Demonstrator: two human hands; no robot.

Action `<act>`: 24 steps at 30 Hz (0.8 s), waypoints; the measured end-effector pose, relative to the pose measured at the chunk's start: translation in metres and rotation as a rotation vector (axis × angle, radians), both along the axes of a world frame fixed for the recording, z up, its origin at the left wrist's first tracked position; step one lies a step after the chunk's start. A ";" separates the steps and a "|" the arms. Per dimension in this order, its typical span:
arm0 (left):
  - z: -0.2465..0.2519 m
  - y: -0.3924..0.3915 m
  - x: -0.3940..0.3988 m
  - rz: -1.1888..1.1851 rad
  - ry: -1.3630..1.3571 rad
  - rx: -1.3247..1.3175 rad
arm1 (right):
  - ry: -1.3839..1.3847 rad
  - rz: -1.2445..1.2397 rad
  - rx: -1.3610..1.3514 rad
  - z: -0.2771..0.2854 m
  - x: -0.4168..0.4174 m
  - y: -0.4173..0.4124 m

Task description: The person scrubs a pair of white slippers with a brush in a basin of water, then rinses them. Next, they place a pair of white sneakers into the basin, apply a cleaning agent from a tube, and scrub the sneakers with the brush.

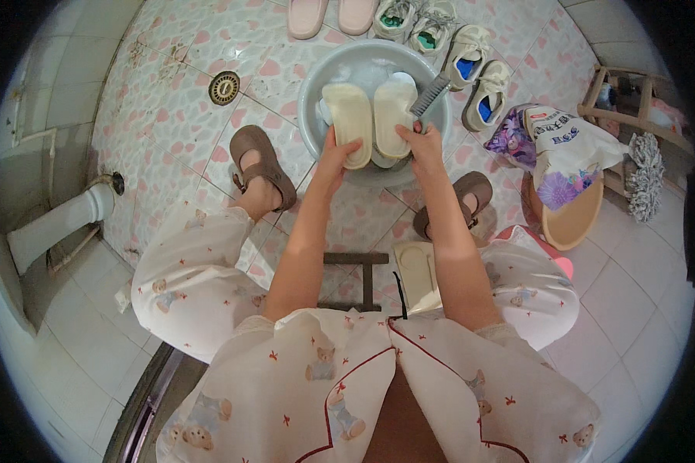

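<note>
Both my hands are over a pale blue-grey plastic basin that stands on the floor between my feet. My left hand grips the heel end of a cream-coloured insole. A matching insole is pinched at its lower end by my right hand. The two lie side by side, toe ends pointing away from me. A grey-bristled brush slants over the basin's right side, close to my right fingers; whether they also hold it I cannot tell. Cloudy water shows behind the insoles, and something beneath them is mostly hidden.
Pale lace-up shoes and pink slippers stand beyond the basin. On the right are a printed plastic bag, a tan basin and a wooden rack. A floor drain and white pipe are at left.
</note>
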State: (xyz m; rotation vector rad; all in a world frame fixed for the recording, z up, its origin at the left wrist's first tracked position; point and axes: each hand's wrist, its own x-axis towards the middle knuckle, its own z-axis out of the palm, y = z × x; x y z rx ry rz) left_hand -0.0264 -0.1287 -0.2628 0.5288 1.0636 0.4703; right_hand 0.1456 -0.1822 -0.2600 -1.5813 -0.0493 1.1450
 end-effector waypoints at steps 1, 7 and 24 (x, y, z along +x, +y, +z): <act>0.008 -0.001 -0.003 -0.008 -0.032 0.035 | -0.010 0.016 0.029 0.012 -0.002 -0.002; -0.003 0.009 -0.006 -0.115 -0.075 0.068 | -0.086 0.053 0.074 0.011 -0.005 -0.005; -0.096 0.039 0.013 -0.223 0.267 0.071 | -0.691 0.421 -0.383 -0.049 -0.007 0.003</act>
